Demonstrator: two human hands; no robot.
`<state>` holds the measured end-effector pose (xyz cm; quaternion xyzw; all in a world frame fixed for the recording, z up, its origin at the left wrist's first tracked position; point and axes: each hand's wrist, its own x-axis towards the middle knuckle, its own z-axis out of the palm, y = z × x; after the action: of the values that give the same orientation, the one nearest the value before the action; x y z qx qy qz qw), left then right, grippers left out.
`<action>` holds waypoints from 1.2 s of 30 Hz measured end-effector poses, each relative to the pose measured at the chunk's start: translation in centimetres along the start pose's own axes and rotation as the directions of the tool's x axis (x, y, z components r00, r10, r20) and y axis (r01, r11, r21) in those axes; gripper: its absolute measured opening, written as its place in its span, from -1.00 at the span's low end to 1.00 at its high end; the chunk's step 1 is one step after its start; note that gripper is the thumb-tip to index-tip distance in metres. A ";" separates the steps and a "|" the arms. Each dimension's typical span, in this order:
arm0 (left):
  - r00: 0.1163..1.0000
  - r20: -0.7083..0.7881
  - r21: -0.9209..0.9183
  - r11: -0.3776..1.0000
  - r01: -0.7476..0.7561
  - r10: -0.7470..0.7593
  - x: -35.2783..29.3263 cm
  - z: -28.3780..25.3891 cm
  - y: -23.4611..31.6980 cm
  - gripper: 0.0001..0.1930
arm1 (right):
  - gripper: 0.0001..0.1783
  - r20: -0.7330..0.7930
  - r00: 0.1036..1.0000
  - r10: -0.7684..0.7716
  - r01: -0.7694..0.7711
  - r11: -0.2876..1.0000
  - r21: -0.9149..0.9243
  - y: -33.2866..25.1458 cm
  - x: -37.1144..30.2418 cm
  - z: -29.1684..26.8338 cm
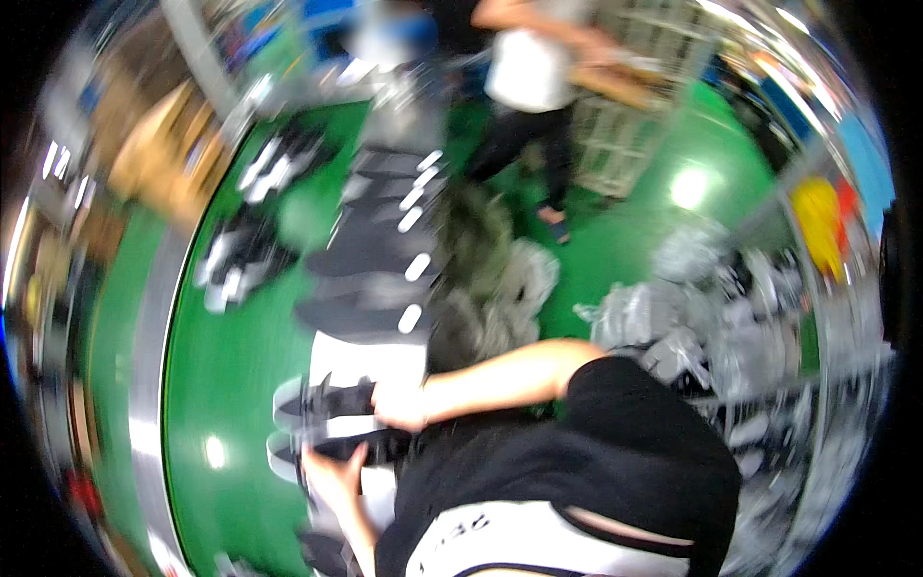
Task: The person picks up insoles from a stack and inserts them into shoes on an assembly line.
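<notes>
Two dark shoes (341, 400) with pale, whitish toe ends lie side by side across a white surface (370, 354). My right hand (399, 404) reaches in from the right and is closed on the heel end of the farther shoe. Around the nearer shoe (361, 445) my left hand (332, 473) is closed, thumb on one side and fingers on the other. Motion blur hides the fine detail of both. Beyond them runs a row of flat dark shoe-shaped pieces (370, 252) with white oval marks at their right ends.
Dark-and-white piles (240, 255) lie on the green floor (231, 385) at left, near cardboard boxes (173, 144). Clear plastic bags (663, 308) crowd the right beside a rack (817, 394). Another person (538, 77) stands ahead by a slatted cart (625, 135), holding a brownish board-like thing.
</notes>
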<state>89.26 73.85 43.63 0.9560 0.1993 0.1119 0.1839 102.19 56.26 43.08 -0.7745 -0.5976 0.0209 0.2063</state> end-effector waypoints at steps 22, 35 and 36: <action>0.986 -0.158 -0.009 0.999 0.051 -0.052 0.8 -1.8 0.5 -0.81 | -0.35 0.025 0.757 0.653 -0.614 0.723 -0.317 8.7 5.6 -3.9; 0.854 0.327 -0.780 0.394 0.486 -0.406 1.3 -1.5 -5.0 -0.73 | -0.85 0.017 0.996 -0.091 0.084 0.967 0.239 -1.9 5.2 -12.0; 0.855 0.316 -0.798 0.372 0.474 -0.411 1.1 -1.3 -5.2 -0.73 | -0.84 0.158 0.969 -0.189 0.170 0.978 0.124 -3.8 5.5 -12.1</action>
<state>88.09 79.09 42.89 0.6509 0.3593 0.1111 0.6595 103.62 58.63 56.60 -0.7003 -0.6785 0.1003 0.1980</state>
